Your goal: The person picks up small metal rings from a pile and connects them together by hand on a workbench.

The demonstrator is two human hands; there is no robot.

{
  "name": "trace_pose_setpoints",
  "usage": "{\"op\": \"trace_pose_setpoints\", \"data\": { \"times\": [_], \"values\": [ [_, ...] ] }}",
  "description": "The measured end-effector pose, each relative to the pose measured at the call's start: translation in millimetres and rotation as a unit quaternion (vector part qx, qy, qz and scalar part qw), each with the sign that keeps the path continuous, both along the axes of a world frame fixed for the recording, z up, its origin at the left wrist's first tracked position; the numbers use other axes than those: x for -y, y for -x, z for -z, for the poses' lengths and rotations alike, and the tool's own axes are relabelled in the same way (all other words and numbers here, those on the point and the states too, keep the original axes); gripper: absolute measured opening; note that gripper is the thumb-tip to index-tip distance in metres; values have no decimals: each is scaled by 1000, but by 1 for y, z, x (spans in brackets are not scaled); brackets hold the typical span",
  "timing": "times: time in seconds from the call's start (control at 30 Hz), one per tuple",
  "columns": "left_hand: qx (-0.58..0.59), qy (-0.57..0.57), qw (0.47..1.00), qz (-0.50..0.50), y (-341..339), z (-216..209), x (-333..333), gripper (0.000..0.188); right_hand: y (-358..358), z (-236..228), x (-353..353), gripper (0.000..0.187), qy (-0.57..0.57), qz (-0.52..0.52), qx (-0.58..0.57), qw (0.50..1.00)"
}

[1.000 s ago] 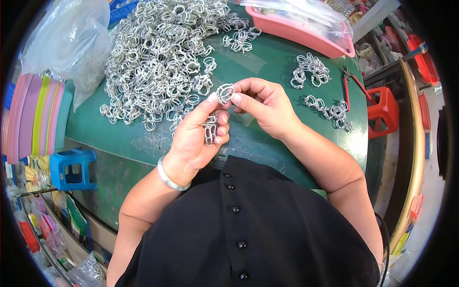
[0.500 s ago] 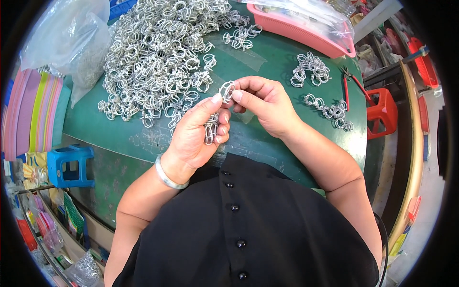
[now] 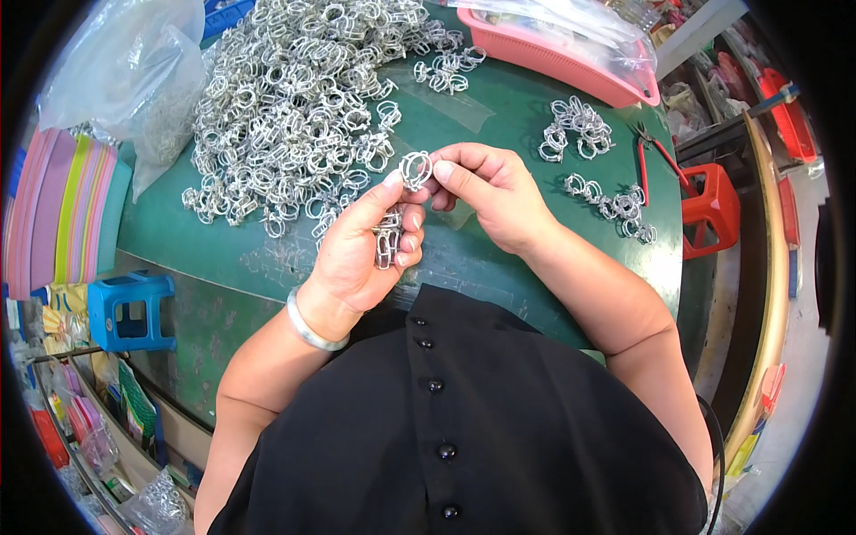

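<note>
Wire-ring pile [image 3: 285, 116], toward tabletop's [image 3: 517, 98] far edge: could slide if nudged. Left hand [image 3: 357, 254]: pinching wire ring [image 3: 416, 170] above near edge, palm cradling spares [image 3: 387, 241]; loosened fingers could drop these. Right hand [image 3: 495, 194]: pinching ring's right side; slip could flick it.

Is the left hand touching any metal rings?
Touching. The head view shows the left hand with fingers curled over metal rings against the palm.
</note>
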State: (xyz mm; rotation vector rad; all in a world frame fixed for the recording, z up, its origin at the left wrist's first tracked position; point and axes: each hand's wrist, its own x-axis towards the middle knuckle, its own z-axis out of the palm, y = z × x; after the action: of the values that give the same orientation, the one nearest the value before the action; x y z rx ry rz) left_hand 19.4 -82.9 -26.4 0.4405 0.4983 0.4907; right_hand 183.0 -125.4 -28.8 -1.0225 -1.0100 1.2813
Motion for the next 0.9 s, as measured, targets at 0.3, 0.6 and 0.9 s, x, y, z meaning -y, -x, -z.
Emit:
{"op": "trace_pose_setpoints", "data": {
  "times": [0.3,0.6,0.9],
  "values": [
    [-41,-65,997,-14,3,2,0,25,-7,-2,-3,17,7,-15,25,1000],
    [-87,-162,983,14,9,-3,-4,23,-17,-1,-5,15,-115,-93,108,983],
    [-114,-253,961,-7,11,1,-4,26,-15,-3,-3,10,-202,-84,247,944]
  ]
}}
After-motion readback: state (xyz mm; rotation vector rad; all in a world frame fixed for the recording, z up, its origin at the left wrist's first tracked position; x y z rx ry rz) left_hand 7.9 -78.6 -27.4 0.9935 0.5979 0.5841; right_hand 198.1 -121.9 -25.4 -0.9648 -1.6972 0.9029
